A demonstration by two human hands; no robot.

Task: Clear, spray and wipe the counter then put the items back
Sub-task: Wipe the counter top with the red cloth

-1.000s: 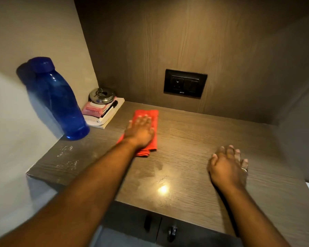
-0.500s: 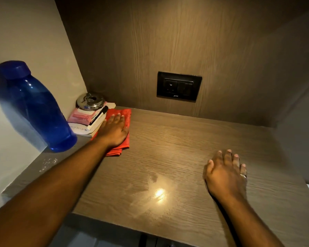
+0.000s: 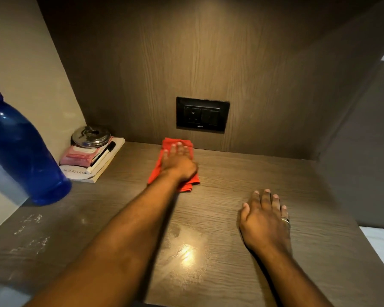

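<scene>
Below the wall socket [image 3: 202, 114], the left hand [image 3: 179, 161] presses flat, fingers straight, on the red cloth [image 3: 164, 169], wiping the bench [image 3: 242, 173]. Right of the cloth, the right hand [image 3: 265, 220] rests open, likely bracing. Blue bottle [image 3: 20, 151] and book stack [image 3: 93, 165] sit left, presumably aside.

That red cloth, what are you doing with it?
A person is wiping a wooden counter. The left hand presses flat on the red cloth, far back near the wall socket. The right hand rests flat on the counter, holding nothing. A blue bottle and a stack of books with a metal lid on top sit in the left corner. A shiny damp patch shows near the front edge.
</scene>
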